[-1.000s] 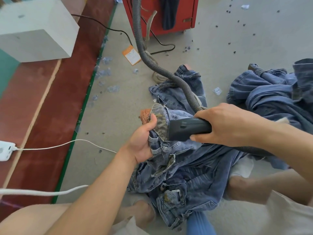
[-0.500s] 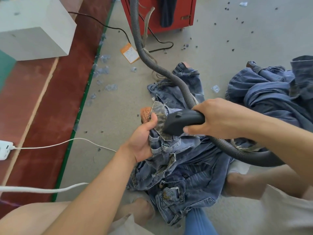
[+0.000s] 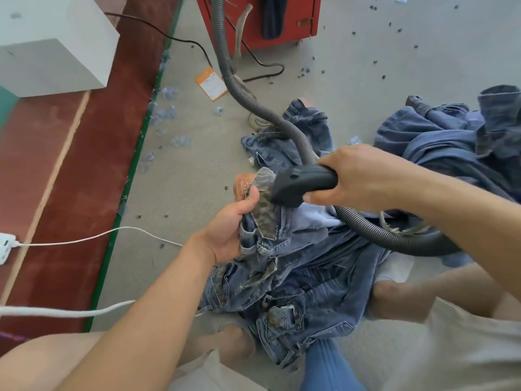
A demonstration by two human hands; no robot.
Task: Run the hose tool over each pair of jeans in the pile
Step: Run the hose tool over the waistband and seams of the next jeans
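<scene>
Left hand point(image 3: 225, 235) grip bunches the jeans point(image 3: 282, 266) waistband; right hand point(image 3: 358, 176) wraps the hose tool point(image 3: 298, 186) handle, nozzle against the waistband. Denim looks floppy, heavyish: hold at waistband, keep taut.

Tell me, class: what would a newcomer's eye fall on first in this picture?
At the centre, the right hand grips a black hose tool, its nozzle against a turned-out flap of the jeans, which the left hand holds bunched up. The grey ribbed hose snakes across the floor towards a red cabinet at the top. A second denim heap lies to the right.
</scene>
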